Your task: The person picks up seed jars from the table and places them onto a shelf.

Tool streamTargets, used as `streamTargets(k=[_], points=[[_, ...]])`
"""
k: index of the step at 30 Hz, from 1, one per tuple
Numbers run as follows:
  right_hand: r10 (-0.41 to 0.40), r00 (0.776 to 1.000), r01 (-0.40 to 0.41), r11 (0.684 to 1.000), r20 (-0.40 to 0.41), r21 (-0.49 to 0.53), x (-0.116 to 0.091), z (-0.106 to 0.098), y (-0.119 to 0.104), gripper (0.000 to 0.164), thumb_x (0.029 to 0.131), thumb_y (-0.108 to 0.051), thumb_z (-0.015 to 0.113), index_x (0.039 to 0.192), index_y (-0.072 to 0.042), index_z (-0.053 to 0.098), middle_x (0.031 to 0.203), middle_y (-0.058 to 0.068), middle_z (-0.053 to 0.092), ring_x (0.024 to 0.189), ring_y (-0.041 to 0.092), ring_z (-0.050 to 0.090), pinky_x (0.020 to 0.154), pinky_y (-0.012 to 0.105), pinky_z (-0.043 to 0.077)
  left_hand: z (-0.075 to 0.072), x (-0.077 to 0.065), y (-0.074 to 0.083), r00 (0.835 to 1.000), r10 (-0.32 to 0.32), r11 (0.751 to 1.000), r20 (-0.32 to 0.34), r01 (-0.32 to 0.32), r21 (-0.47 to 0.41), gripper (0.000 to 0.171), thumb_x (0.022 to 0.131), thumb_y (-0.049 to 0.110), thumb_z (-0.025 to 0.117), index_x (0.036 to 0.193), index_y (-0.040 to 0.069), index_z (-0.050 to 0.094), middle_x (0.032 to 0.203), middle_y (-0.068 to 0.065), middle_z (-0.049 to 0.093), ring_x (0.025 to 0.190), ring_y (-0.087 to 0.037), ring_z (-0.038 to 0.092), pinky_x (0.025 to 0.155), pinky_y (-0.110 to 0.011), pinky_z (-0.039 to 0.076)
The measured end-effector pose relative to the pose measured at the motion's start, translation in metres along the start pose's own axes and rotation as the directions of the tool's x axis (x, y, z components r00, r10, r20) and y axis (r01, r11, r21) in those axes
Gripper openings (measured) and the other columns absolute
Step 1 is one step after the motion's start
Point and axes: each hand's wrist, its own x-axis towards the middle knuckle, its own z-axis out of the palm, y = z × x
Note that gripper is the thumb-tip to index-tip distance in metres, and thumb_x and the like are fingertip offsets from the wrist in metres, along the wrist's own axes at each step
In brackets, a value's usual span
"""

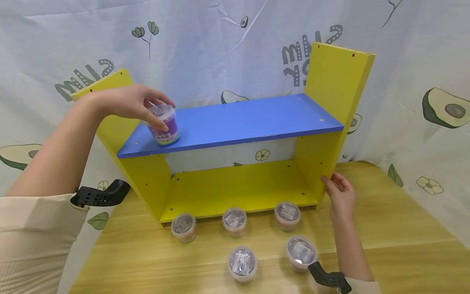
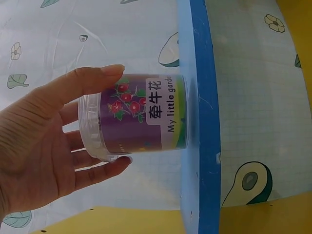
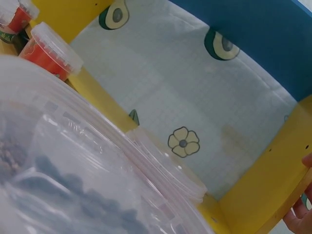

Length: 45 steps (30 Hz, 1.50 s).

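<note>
On the left end of the blue shelf board point(image 1: 235, 124) stands a lidded clear plastic tub point(image 1: 167, 132) with a purple label. My left hand point(image 1: 128, 101) grips it from above, thumb on the near side and fingers round the far side of the lid. In the left wrist view the tub point(image 2: 134, 117) shows red flowers and "My little garden", its base right at the blue board. My right hand point(image 1: 343, 196) holds the front edge of the yellow right side panel point(image 1: 323, 163) low down, thumb on the inner side, fingers partly hidden behind the panel.
Several similar lidded tubs stand on the wooden table before the shelf unit, among them one at the left point(image 1: 184, 227) and one at the front point(image 1: 242, 263). The lower yellow board point(image 1: 235, 183) lies behind them. A patterned cloth point(image 1: 205, 49) hangs at the back.
</note>
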Motion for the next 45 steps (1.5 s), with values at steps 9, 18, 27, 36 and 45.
streamTargets(k=[9, 18, 27, 36, 45], points=[[0.014, 1.0, -0.014, 1.0, 0.01, -0.003, -0.0012, -0.0004, 0.0007, 0.02, 0.076, -0.001, 0.072, 0.089, -0.014, 0.067, 0.087, -0.007, 0.063, 0.08, 0.003, 0.061, 0.069, 0.012, 0.049, 0.0019, 0.0052, -0.0051, 1.0, 0.0, 1.0, -0.019, 0.0, 0.018, 0.071, 0.082, 0.037, 0.067, 0.141, 0.011, 0.038, 0.131, -0.02, 0.047, 0.116, -0.034, 0.045, 0.093, -0.052, 0.04], [-0.013, 1.0, 0.012, 1.0, 0.005, 0.014, 0.0018, 0.0001, -0.0006, 0.019, 0.076, 0.002, 0.071, 0.086, -0.015, 0.067, 0.085, -0.008, 0.064, 0.078, 0.002, 0.061, 0.067, 0.012, 0.048, 0.0038, 0.0084, -0.0038, 1.0, -0.004, 1.0, -0.025, 0.004, 0.005, 0.07, 0.082, 0.036, 0.068, 0.141, 0.012, 0.038, 0.13, -0.019, 0.047, 0.114, -0.034, 0.046, 0.092, -0.052, 0.04], [0.006, 1.0, -0.006, 1.0, 0.0, 0.016, 0.0012, -0.0002, 0.0005, 0.019, 0.076, 0.002, 0.071, 0.084, -0.015, 0.068, 0.084, -0.008, 0.065, 0.077, 0.003, 0.061, 0.065, 0.013, 0.048, 0.0032, 0.0086, -0.0041, 1.0, -0.013, 1.0, -0.005, 0.013, 0.0, 0.072, 0.082, 0.036, 0.068, 0.141, 0.012, 0.035, 0.14, -0.023, 0.035, 0.118, -0.037, 0.041, 0.094, -0.055, 0.038], [0.004, 1.0, -0.004, 1.0, 0.002, 0.02, 0.0024, 0.0007, 0.0004, 0.02, 0.075, 0.002, 0.072, 0.084, -0.015, 0.067, 0.084, -0.009, 0.064, 0.077, 0.002, 0.061, 0.066, 0.012, 0.048, 0.0039, 0.009, -0.0063, 1.0, -0.009, 1.0, -0.014, 0.009, 0.002, 0.071, 0.082, 0.035, 0.068, 0.141, 0.012, 0.036, 0.139, -0.022, 0.035, 0.117, -0.037, 0.042, 0.093, -0.054, 0.039], [0.0, 1.0, 0.0, 1.0, 0.003, 0.021, 0.0011, 0.0012, 0.0008, 0.019, 0.076, 0.002, 0.071, 0.084, -0.014, 0.067, 0.082, -0.008, 0.064, 0.076, 0.002, 0.061, 0.064, 0.013, 0.047, 0.0039, 0.0089, -0.0075, 1.0, -0.005, 1.0, -0.019, 0.005, 0.007, 0.071, 0.082, 0.036, 0.067, 0.142, 0.013, 0.035, 0.141, -0.023, 0.033, 0.12, -0.039, 0.039, 0.094, -0.056, 0.037]])
